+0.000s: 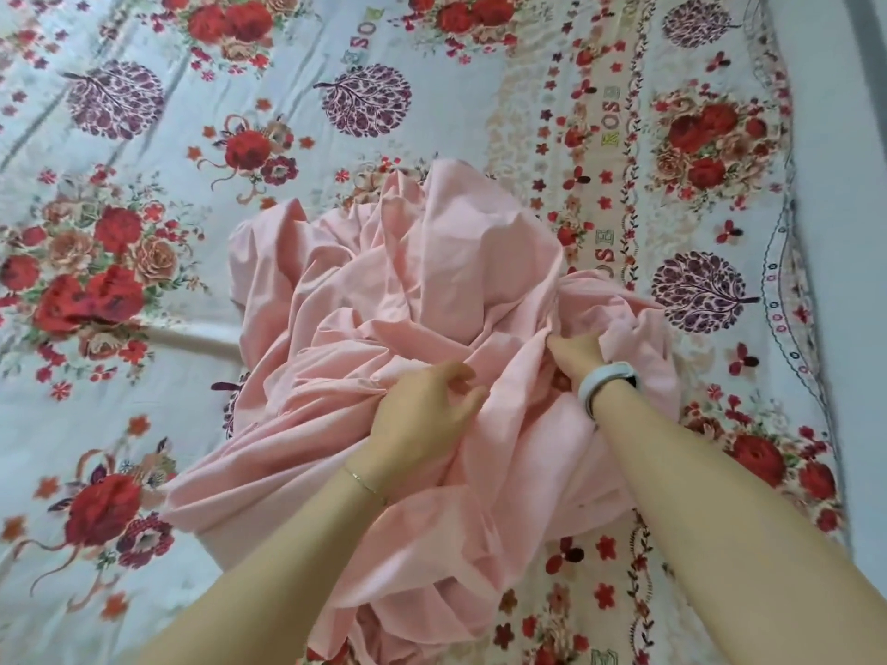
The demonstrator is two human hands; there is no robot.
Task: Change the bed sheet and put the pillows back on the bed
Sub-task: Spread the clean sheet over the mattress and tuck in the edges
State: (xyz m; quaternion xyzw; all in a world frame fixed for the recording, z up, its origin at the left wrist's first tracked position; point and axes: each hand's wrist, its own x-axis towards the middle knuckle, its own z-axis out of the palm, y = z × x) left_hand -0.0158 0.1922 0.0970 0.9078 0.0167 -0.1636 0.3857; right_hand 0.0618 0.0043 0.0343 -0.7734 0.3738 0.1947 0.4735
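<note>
The right hand is half buried — its fingers go down into a fold of the pink sheet and the cloth closes over them, so only the back of the hand and the knuckles show; it looks clamped on a bunch of the fabric, though the fingertips themselves are hidden. Part of the pink sheet runs off the bottom edge of the view between the two forearms, so how far it reaches toward the person cannot be told. The lettering printed along the floral border is too soft to read surely.

Under everything lies the floral bed sheet, spread flat over the bed, pale with red rose clusters and dark purple round tree motifs, a patterned border strip running down its right side. Beyond that border, at the far right, a plain grey surface shows. A white wristband sits on the right wrist and a thin gold bracelet on the left.

The pink sheet is heaped in a crumpled mound on top of the floral one, near the middle and toward the person. The left hand rests on the near side of the heap, fingers curled and pinching a ridge of gathered cloth — just beside the right hand, the two a little apart, both in the same pile.
</note>
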